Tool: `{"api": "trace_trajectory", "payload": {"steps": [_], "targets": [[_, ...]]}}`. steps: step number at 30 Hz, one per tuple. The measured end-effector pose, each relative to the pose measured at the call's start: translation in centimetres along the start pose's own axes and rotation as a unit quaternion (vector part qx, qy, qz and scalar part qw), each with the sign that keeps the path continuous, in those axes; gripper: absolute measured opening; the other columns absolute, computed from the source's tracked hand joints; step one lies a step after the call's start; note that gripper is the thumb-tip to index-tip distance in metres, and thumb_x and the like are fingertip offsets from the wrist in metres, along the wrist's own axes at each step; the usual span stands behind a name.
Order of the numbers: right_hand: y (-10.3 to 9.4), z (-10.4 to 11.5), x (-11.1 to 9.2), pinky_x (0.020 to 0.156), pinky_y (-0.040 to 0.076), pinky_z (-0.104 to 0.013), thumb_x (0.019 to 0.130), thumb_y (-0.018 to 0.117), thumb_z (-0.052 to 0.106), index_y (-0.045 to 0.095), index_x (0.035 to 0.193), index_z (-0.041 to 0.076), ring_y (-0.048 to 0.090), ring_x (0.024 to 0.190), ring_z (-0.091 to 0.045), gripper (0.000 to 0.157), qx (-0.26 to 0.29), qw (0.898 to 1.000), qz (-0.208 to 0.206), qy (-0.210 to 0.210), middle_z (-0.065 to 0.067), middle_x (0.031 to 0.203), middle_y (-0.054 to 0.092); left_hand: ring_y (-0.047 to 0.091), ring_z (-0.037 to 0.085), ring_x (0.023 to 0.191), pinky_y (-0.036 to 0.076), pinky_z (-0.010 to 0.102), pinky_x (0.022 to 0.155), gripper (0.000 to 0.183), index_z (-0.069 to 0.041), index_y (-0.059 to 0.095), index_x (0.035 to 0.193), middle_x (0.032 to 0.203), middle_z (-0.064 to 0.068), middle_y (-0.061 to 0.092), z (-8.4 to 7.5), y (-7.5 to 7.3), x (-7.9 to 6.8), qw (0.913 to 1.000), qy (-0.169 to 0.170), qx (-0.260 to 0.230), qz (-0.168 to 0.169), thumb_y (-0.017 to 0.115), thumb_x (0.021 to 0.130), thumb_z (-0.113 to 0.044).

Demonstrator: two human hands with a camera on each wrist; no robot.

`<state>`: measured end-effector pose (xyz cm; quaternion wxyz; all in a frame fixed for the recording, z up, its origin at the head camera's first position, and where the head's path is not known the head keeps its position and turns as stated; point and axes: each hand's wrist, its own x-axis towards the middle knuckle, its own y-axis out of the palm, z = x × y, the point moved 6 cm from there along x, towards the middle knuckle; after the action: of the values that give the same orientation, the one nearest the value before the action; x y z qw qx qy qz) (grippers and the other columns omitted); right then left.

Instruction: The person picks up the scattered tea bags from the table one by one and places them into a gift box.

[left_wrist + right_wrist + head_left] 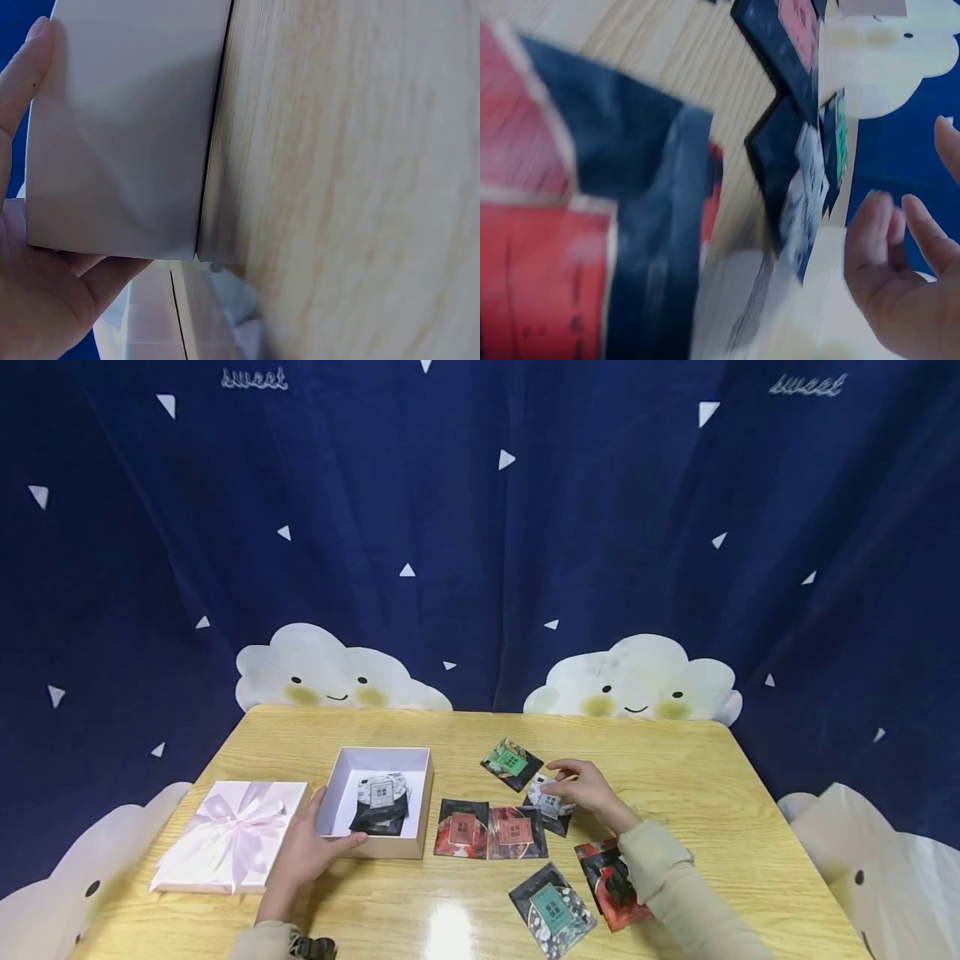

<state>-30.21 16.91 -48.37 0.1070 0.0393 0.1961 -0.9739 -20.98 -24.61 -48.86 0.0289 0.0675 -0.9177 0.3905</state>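
Right of centre on the desk (390, 910), a flat white-and-black packet (551, 808), its pale label too small to read, lies just beneath the right hand (588, 787), whose grip is loosely parted. Leftward, the left hand (307, 850) grips an open white cardboard box (390, 848) by its near-left corner. Far behind, a dark blue curtain (450, 593) reads "sweet" twice.
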Motion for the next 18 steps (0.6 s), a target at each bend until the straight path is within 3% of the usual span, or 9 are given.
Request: {"api": "trace_trajectory", "payload": {"steps": [7, 13, 18], "targets": [[-2.0, -1.3, -0.1, 0.065, 0.047, -0.035, 0.074, 0.076, 0.018, 0.052, 0.123, -0.003, 0.046, 0.102, -0.034, 0.059, -0.083, 0.996, -0.018, 0.0, -0.025, 0.115, 0.049, 0.037, 0.05, 0.117, 0.032, 0.059, 0.096, 0.113, 0.008, 0.02, 0.14, 0.136, 0.035, 0.029, 0.1, 0.1, 0.1, 0.9999, -0.007, -0.009, 0.004, 0.08, 0.061, -0.046], [-3.1, -2.9, 0.0, 0.061, 0.037, -0.03, 0.072, 0.076, 0.013, 0.054, 0.118, -0.008, 0.042, 0.079, -0.022, 0.055, -0.107, 0.994, -0.019, 0.015, -0.018, 0.099, 0.053, 0.037, 0.049, 0.118, 0.032, 0.058, 0.096, 0.113, 0.007, 0.02, 0.14, 0.136, 0.035, 0.029, 0.2, 0.1, 0.1, 0.9999, -0.01, -0.009, 0.004, 0.08, 0.061, -0.046], [-3.9, -4.0, 0.0, 0.075, 0.046, -0.038, 0.069, 0.078, 0.019, 0.061, 0.106, -0.007, 0.051, 0.092, -0.029, 0.048, -0.118, 0.992, -0.02, 0.037, -0.02, 0.106, 0.059, 0.037, 0.05, 0.118, 0.032, 0.059, 0.096, 0.112, 0.008, 0.02, 0.14, 0.136, 0.035, 0.029, 0.0, 0.0, 0.0, 1.0, -0.007, -0.006, 0.001, 0.08, 0.062, -0.045]]}}
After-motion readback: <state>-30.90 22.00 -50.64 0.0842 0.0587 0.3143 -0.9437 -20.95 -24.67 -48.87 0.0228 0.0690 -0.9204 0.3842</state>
